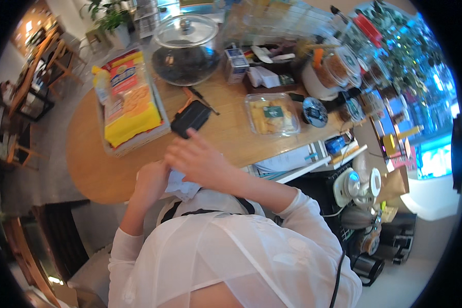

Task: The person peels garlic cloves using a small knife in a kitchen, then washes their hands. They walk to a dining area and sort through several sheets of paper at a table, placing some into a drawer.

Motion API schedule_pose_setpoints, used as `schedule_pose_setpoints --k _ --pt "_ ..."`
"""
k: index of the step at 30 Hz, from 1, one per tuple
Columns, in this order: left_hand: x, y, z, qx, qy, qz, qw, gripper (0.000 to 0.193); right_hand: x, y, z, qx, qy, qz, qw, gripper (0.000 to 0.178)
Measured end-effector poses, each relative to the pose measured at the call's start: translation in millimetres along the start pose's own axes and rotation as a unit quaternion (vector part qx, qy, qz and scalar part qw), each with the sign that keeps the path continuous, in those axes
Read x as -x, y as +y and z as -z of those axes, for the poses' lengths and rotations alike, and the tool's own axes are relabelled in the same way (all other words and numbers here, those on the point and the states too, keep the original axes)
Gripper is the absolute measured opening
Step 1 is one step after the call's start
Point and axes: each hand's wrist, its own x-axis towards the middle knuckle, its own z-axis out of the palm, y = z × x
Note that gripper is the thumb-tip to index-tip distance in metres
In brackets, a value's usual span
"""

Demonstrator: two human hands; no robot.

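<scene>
Close in front of my body, over the table's near edge, my two hands meet. My right hand (pixel 199 163) reaches across from the right, its fingers stretched out over my left hand (pixel 155 177). Most of my left fingers are hidden behind it. Below the hands is a crumpled white cloth or paper (pixel 182 188); which hand has hold of it is unclear. Just beyond the fingers lies a black flat case (pixel 191 119), beside an orange-and-black tool (pixel 187 97) that I cannot identify.
On the wooden table (pixel 231 146) stand a tray (pixel 165 123) with a yellow-red food bag (pixel 132 100), a lidded glass bowl (pixel 186 56), a clear box of yellow food (pixel 272 115) and several jars (pixel 339 66). An open drawer (pixel 297 167) with papers juts out at right.
</scene>
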Motion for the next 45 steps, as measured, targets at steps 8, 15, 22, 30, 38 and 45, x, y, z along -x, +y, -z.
schedule_pose_setpoints --k 8,15,22,30,38,45 --pt "-8.2 10.9 9.3 -0.125 0.086 -0.111 0.982 0.013 2.6 1.5 -22.9 -0.038 -0.191 -0.109 0.975 0.01" --pt "-9.6 0.6 20.4 -0.067 0.243 -0.261 0.932 0.015 5.8 21.4 -0.1 -0.424 -0.093 -0.101 0.895 0.011" --pt "-5.2 3.3 10.5 -0.011 0.44 -0.152 0.885 0.005 -13.7 3.7 3.5 -0.626 -0.045 -0.3 0.718 0.02" --pt "24.9 -85.7 41.6 0.343 0.617 0.131 0.696 0.017 60.1 95.0 39.6 -0.127 0.117 -0.427 0.888 0.012" --pt "-26.5 20.0 -6.6 0.441 0.358 0.022 0.823 0.038 -4.4 0.3 -7.3 -0.311 0.024 -0.299 0.902 0.011" --pt "-34.9 5.7 -18.6 0.429 0.228 -0.026 0.874 0.057 -6.1 -1.4 -38.2 -0.542 0.106 -0.331 0.765 0.021"
